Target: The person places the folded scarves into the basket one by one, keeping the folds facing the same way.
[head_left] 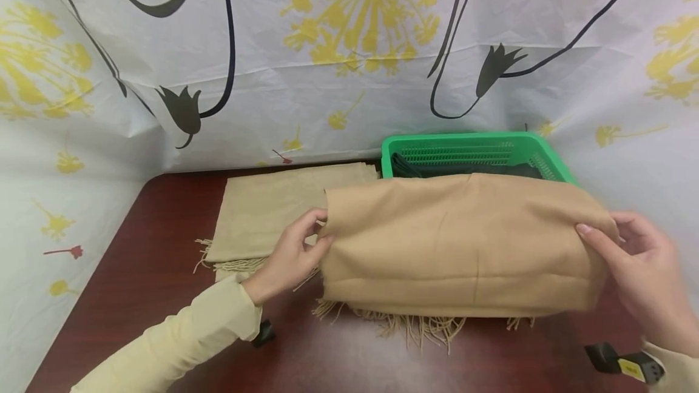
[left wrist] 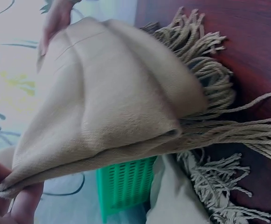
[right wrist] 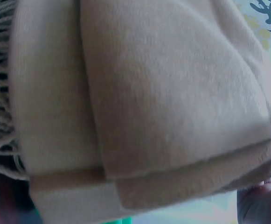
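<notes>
Left hand [head_left: 292,259] and right hand [head_left: 652,272] pinch the raised scarf [head_left: 464,241] at 9 and 3 o'clock; basket [head_left: 464,137] at 12. Apparent step: folding. Next move likely calls for aligned edges.

A person in long, pale cream sleeves with a faint yellow tint, seen from a head-worn camera. The left sleeve [head_left: 164,344] is creased in soft folds along the forearm and finishes in a wide, rumpled cuff [head_left: 244,308] at the wrist of the bare left hand [head_left: 291,253]; a small black fitting [head_left: 264,333] juts from beneath that cuff. Only a corner of the matching right sleeve [head_left: 674,373] shows, near the bare right hand [head_left: 650,265]. At the right wrist sits a black device [head_left: 601,357] bearing a bright yellow label [head_left: 630,369], its markings too small to read, beside a dark grey end piece [head_left: 652,370].
</notes>
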Demonstrator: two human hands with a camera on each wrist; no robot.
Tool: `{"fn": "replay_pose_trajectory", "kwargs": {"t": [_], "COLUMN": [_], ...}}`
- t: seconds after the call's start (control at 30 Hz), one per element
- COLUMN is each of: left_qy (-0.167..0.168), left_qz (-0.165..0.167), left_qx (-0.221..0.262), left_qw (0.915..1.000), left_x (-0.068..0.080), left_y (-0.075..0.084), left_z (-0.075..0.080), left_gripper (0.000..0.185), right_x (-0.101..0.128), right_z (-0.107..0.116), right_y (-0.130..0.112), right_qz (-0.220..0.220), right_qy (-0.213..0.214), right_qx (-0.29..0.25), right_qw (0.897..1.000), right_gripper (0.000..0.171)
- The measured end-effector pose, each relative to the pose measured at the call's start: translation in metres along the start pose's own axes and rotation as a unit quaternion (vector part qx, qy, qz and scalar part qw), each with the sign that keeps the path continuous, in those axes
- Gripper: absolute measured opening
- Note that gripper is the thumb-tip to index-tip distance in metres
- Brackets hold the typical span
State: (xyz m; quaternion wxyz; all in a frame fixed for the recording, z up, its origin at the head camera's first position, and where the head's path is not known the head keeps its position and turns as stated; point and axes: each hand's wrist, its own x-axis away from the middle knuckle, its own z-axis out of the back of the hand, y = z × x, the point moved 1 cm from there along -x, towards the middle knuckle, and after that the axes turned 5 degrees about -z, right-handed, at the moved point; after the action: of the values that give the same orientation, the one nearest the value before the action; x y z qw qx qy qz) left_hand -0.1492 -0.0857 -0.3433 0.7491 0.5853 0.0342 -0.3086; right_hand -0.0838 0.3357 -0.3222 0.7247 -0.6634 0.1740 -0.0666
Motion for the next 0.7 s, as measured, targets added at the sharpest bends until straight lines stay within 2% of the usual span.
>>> {"fn": "replay_pose_trajectory", "kwargs": {"t": [0.3, 0.43, 0.57, 0.7], "left_qy": [0.024, 0.022, 0.022, 0.025], "left_qz": [-0.002, 0.014, 0.028, 0.022], "left_qx": [-0.008, -0.004, -0.012, -0.028], "left_qw": [0.9997, 0.9996, 0.9993, 0.9991], "left_x": [-0.020, -0.028, -0.036, -0.045], "left_y": [0.000, -0.006, -0.013, -0.016], "left_z": [-0.002, -0.004, -0.007, -0.011], "left_gripper": [0.027, 0.029, 0.030, 0.031], "right_x": [-0.015, -0.019, -0.025, -0.031], "right_z": [-0.007, -0.007, -0.006, -0.004], "right_y": [-0.003, -0.006, -0.007, -0.005], "right_qz": [-0.005, -0.012, -0.007, -0.002], "right_qy": [0.002, 0.004, 0.013, 0.034], "right_qx": [-0.111, -0.126, -0.114, -0.103], "right_qw": [0.994, 0.992, 0.993, 0.994], "right_gripper": [0.019, 0.018, 0.018, 0.020]}}
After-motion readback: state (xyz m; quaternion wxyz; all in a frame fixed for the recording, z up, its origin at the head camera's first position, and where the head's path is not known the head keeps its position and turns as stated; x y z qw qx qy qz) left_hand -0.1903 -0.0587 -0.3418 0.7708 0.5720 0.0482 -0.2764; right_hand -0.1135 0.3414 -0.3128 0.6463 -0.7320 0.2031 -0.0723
